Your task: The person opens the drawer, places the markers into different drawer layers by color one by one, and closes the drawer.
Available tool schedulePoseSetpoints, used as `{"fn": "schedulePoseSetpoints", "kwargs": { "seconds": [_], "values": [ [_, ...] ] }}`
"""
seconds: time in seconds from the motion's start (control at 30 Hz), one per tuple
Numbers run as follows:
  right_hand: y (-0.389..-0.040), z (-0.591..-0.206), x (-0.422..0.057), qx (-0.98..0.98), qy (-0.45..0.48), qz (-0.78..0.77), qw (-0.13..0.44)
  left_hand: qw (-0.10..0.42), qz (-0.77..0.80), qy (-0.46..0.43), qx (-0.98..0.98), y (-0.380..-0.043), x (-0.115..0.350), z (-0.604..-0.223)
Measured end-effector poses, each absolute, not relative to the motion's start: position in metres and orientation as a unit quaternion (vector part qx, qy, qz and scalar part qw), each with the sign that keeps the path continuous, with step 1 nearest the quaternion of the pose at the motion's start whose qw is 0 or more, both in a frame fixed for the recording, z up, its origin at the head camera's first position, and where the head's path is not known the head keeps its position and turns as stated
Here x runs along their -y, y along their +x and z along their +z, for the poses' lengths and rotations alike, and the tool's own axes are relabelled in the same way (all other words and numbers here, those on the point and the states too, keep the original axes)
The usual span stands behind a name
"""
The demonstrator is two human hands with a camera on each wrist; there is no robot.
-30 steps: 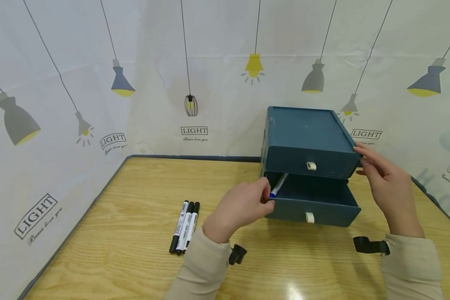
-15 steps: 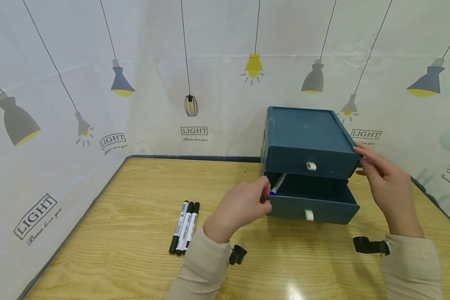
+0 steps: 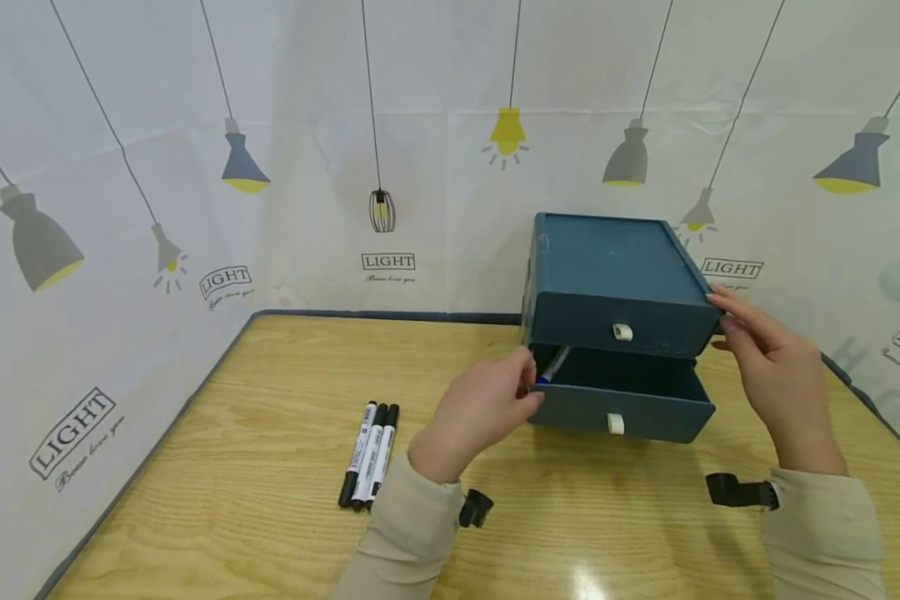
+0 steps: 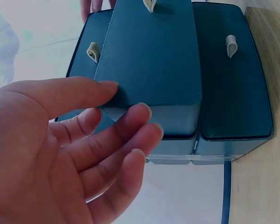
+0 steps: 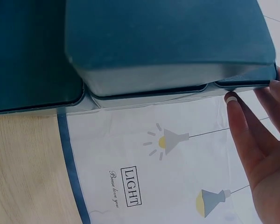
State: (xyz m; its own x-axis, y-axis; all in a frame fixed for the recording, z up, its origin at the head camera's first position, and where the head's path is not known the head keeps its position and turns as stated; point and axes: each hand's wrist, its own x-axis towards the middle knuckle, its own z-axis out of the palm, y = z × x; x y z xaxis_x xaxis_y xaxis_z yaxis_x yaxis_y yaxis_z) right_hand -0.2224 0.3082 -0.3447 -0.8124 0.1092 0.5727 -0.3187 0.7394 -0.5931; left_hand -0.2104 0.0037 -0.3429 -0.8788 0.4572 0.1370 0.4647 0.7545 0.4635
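A dark blue cabinet (image 3: 615, 258) stands at the back right, its middle drawer (image 3: 622, 414) pulled partly out. Inside that drawer, at its left, lies a marker with a blue end (image 3: 558, 363), partly hidden. My left hand (image 3: 476, 408) pinches the drawer's upper left corner. In the left wrist view the thumb (image 4: 98, 91) lies on the drawer front and the other fingers curl beside the corner. At the cabinet's upper right corner rests my right hand (image 3: 776, 375); in the right wrist view its fairly straight fingers (image 5: 240, 116) touch the edge and side.
Several black-and-white markers (image 3: 371, 454) lie side by side on the wooden table (image 3: 217, 500), left of my left forearm. The top drawer (image 3: 570, 321) and the bottom drawer (image 4: 233, 88) are closed. Lamp-printed cloth (image 3: 435, 183) hangs behind the table.
The middle drawer has slid a little farther into the cabinet, and my left hand has moved slightly back with it. My right hand keeps its place at the cabinet's corner.
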Motion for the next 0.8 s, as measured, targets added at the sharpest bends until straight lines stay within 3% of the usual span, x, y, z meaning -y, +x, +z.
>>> {"fn": "schedulePoseSetpoints", "kwargs": {
  "seconds": [0.8],
  "values": [
    [-0.2231, -0.3448, -0.3089, 0.885, 0.050, 0.356, 0.295, 0.027, -0.248, -0.240, 0.938, -0.2106, -0.0035, -0.3468]
  ]
}}
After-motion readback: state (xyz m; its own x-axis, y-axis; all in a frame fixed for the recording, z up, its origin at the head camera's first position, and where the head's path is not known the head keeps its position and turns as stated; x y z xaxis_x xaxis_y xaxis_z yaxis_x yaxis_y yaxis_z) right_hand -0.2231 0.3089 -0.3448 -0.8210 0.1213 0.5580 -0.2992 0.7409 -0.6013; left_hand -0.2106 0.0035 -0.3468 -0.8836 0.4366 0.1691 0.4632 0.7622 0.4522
